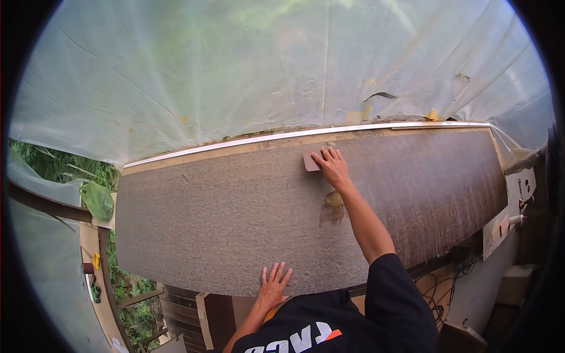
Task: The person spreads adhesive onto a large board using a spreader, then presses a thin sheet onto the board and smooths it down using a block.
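A long, speckled grey-brown panel (pixel 206 217) stretches across the view in front of me. My right hand (pixel 334 166) reaches to its far side, with the fingers pressing a flat, pinkish-brown rectangular pad (pixel 310 162) against the surface. The pad has rounded corners, and its right part is hidden under the fingers. Near the close edge, my left hand (pixel 274 286) lies flat on the panel with its fingers spread, holding nothing. A yellowish-brown patch (pixel 333 200) with a dark smear marks the panel beside my right forearm.
Translucent plastic sheeting (pixel 235 65) hangs behind the panel, above a white strip (pixel 253 140) along the far edge. On the left are a green plastic bag (pixel 97 201) and a dark red roll (pixel 87 268). Black cables (pixel 436 300) hang at the lower right, near a side board (pixel 491 235).
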The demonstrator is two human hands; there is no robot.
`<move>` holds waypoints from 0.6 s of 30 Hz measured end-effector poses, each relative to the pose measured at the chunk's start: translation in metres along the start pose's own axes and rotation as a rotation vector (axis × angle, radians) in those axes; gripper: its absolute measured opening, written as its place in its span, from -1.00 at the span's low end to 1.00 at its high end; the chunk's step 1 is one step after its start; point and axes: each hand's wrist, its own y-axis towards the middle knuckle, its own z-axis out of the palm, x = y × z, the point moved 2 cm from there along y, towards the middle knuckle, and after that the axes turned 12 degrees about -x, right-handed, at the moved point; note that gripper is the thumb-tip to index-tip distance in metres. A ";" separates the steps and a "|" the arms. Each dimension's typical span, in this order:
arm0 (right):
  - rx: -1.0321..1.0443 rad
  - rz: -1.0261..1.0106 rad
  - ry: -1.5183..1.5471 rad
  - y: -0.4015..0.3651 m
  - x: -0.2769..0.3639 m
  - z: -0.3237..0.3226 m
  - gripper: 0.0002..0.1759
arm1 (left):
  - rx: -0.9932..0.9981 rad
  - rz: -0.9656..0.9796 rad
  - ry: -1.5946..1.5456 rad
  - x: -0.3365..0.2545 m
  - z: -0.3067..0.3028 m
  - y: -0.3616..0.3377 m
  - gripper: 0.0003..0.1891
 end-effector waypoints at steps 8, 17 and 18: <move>0.039 -0.016 -0.121 0.008 -0.006 0.048 -0.49 | 0.003 -0.017 -0.046 0.003 0.002 0.001 0.14; 0.126 0.004 -0.043 0.011 0.004 0.001 -0.46 | 0.022 -0.020 -0.064 0.004 0.001 0.000 0.12; 0.229 0.056 0.025 0.022 0.005 -0.015 -0.46 | 0.020 -0.020 -0.073 0.004 0.001 0.000 0.12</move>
